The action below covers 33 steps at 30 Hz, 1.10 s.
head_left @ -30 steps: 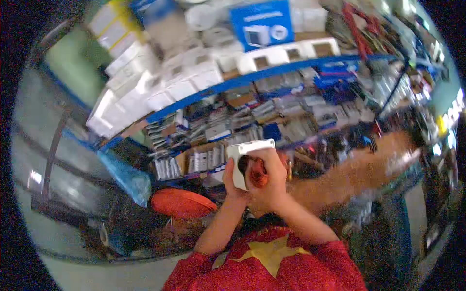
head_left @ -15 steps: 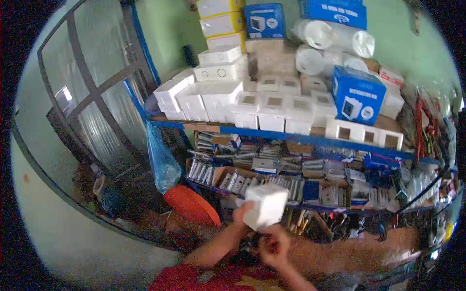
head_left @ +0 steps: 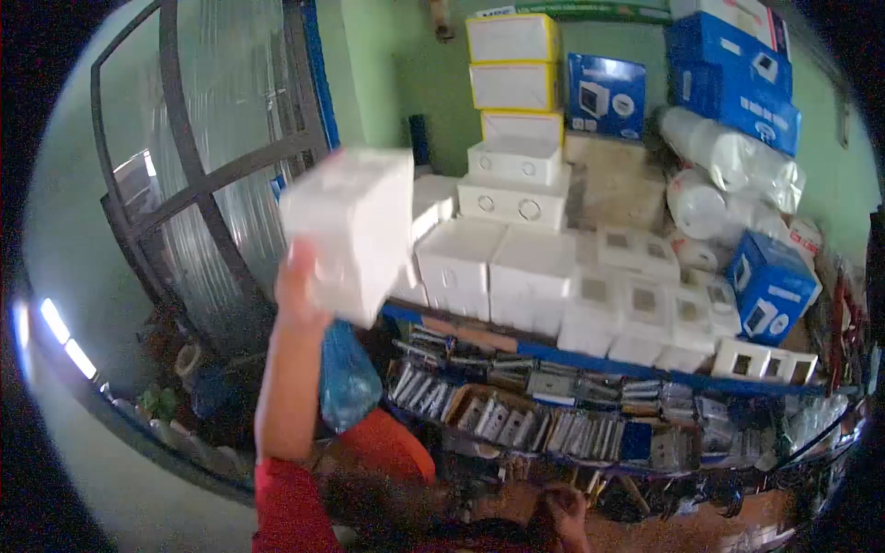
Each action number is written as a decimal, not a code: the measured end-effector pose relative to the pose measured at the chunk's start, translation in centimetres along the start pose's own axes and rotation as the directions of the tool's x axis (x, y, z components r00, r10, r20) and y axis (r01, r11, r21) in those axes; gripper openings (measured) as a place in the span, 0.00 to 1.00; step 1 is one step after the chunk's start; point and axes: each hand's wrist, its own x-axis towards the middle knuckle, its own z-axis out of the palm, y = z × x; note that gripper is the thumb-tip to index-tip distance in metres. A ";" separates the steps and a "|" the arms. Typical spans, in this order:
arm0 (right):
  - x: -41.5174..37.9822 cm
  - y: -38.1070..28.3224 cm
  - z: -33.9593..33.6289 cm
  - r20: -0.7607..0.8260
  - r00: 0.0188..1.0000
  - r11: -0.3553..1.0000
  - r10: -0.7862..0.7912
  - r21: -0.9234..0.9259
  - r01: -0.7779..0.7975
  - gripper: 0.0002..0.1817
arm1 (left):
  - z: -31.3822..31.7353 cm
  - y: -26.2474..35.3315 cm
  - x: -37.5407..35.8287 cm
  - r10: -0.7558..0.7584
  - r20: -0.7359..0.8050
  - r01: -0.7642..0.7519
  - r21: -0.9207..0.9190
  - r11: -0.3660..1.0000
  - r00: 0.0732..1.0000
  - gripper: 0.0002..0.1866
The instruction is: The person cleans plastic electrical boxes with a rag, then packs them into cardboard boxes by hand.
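My left hand (head_left: 300,281) is raised at the left and closed on a white plastic box (head_left: 355,235), gripping it from below. The box is slightly blurred and hangs in front of the left end of the shelf, overlapping the white boxes there. Those larger white boxes (head_left: 452,267) stand in a row on the shelf, right beside the held one. Low in the view, my right hand (head_left: 564,509) is near the lower shelf with its fingers curled; what they hold, if anything, is too dim to make out.
Smaller white boxes with square windows (head_left: 645,309) line the upper shelf edge (head_left: 553,358). Yellow-edged cartons (head_left: 513,88), blue cartons (head_left: 607,97) and wrapped white rolls (head_left: 705,147) are stacked behind. Packed switch plates (head_left: 502,419) fill the shelf below. A blue bag (head_left: 346,382) hangs at the left.
My left hand has lifted the white box up and left, from low centre to shelf height. My right hand has come away from the box and stays low. The view has shifted left and tilted upward.
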 end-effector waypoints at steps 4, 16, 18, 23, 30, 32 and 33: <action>2.8 5.4 -0.7 -0.211 0.973 0.994 -0.096 -0.071 0.083 0.09 | -0.5 0.8 13.6 0.173 -0.012 -0.146 0.485 0.862 0.985 0.37; 3.5 -0.8 10.1 -0.545 0.831 0.989 -0.115 0.019 0.149 0.05 | -6.3 -17.0 31.7 -0.540 0.062 0.109 0.954 0.280 0.839 0.58; 3.2 -0.5 10.8 -0.578 0.811 0.991 -0.090 0.030 0.131 0.05 | -6.1 -19.5 32.3 -0.543 0.057 0.068 0.976 0.208 0.838 0.61; 3.5 1.4 10.2 -0.603 0.785 0.990 -0.140 -0.058 0.132 0.04 | -5.0 -20.8 31.5 -0.616 0.055 0.020 0.993 0.114 0.786 0.62; 3.2 4.4 8.4 -0.718 0.692 0.924 0.076 0.311 0.221 0.05 | -4.7 -19.0 30.4 -0.590 0.089 -0.098 0.995 0.016 0.802 0.57; 3.5 4.1 9.0 -0.680 0.709 0.983 -0.185 -0.132 0.129 0.05 | -5.1 -19.6 30.8 -0.699 0.068 -0.111 0.994 -0.017 0.712 0.54; 3.3 4.7 8.6 -0.677 0.716 0.985 -0.172 -0.128 0.115 0.05 | -5.1 -20.2 30.6 -0.714 0.066 -0.123 0.992 -0.028 0.697 0.52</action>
